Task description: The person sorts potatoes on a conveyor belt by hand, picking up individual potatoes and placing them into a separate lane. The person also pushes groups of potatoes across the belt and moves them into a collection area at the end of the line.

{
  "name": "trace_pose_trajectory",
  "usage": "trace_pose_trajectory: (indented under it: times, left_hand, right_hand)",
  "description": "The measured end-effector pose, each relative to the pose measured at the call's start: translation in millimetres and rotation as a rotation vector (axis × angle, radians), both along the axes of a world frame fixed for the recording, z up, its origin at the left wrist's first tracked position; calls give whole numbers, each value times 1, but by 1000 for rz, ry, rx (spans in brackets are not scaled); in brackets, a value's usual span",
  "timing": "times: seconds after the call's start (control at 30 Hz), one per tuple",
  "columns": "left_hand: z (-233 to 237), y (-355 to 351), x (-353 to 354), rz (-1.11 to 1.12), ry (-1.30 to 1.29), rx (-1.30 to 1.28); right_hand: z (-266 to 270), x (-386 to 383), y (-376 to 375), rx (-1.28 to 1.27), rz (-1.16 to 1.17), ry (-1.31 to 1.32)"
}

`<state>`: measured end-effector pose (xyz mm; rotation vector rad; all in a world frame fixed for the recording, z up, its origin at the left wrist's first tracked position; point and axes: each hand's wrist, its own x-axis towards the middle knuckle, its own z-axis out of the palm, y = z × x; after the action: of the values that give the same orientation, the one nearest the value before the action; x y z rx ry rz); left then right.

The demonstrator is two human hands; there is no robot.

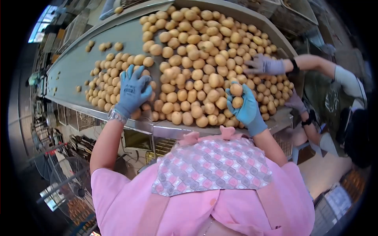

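A heap of potatoes point(204, 67) covers the right and middle of the sorting table point(118, 35), with a smaller group of potatoes point(106, 78) on its left. My left hand point(133, 91), in a blue glove, lies back up with its fingers spread over the right side of the smaller group. Whether a potato sits under the palm is hidden. My right hand point(249, 110), also gloved in blue, is turned up at the near edge of the heap. Its fingers curl around two potatoes point(237, 90), one above the other.
On the right, a co-worker's gloved hand point(267, 65) reaches into the heap; that person's other hand point(296, 103) is at the table's right end. The table's metal edge point(169, 131) runs just before me. A fan point(73, 177) stands at lower left.
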<state>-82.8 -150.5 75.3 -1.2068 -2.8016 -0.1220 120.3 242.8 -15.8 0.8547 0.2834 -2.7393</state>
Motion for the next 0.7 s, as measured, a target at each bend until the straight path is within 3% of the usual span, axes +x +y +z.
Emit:
trace_pose_trajectory:
  times: [0.1, 0.17, 0.23, 0.33, 0.4, 0.47, 0.53, 0.6, 0.67, 0.7]
  left_hand:
    - [-23, -58, -64, 80, 115, 40]
    - [-66, -146, -143, 203, 286, -178]
    - [-43, -168, -167, 878, -123, -150]
    - [12, -80, -112, 383, 305, -10]
    - [35, -16, -40, -73, 58, 207]
    - [41, 9, 16, -492, -235, 56]
    - [16, -16, 28, -551, -308, 13]
    - [1, -61, 13, -527, -349, -13]
    - [2, -96, -11, -465, -233, 87]
    - [-11, -129, -29, -289, -161, 105]
  right_hand:
    - [10, -7, -11, 55, 46, -3]
    - [12, -7, -12, 27, 36, 10]
    - [14, -1, -12, 19, 61, 25]
    - [8, 4, -8, 90, 76, 53]
    - [11, 10, -10, 82, 47, 0]
    - [10, 11, -13, 107, 68, -8]
    - [11, 6, -15, 105, 110, 64]
    - [11, 7, -20, 297, 194, 175]
    - [7, -2, -20, 84, 265, 265]
    - [28, -6, -29, 412, 310, 399]
